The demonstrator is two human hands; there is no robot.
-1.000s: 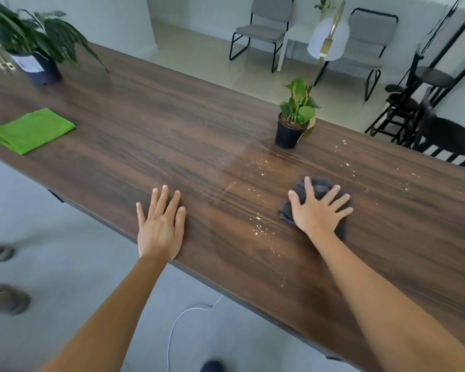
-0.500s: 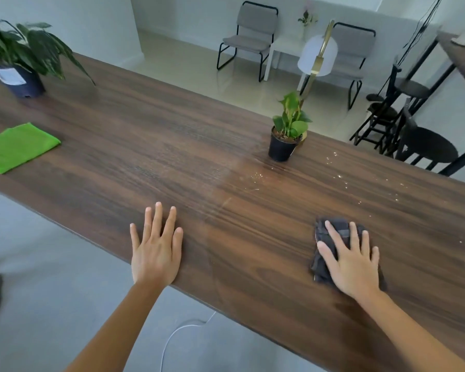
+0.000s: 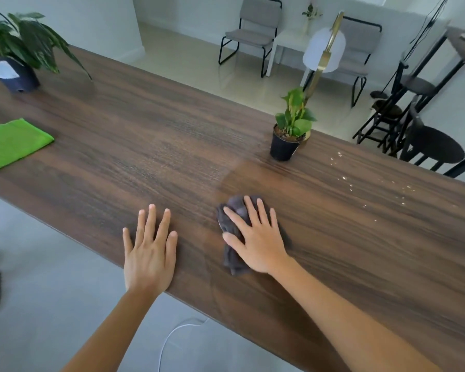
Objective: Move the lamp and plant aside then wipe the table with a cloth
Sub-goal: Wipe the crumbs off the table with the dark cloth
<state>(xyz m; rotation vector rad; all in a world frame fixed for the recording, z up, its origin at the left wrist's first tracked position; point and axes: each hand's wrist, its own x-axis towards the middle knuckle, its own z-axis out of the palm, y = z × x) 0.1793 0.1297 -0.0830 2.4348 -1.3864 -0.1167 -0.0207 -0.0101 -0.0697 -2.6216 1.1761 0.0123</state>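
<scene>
The right hand (image 3: 257, 241) lay flat, fingers spread, pressed on a crumpled dark grey cloth (image 3: 232, 226) near the front edge of the long dark-brown wooden worktop (image 3: 145, 146). The left hand (image 3: 148, 253) rested open beside it — palm down on bare wood, holding nothing. A small leafy plant in a black pot (image 3: 289, 135) stood upright towards the far edge, and the brass-stemmed lamp with a white shade (image 3: 324, 51) rose just behind it. Pale crumbs (image 3: 373, 189) dotted the wood to the right — well apart from the cloth.
</scene>
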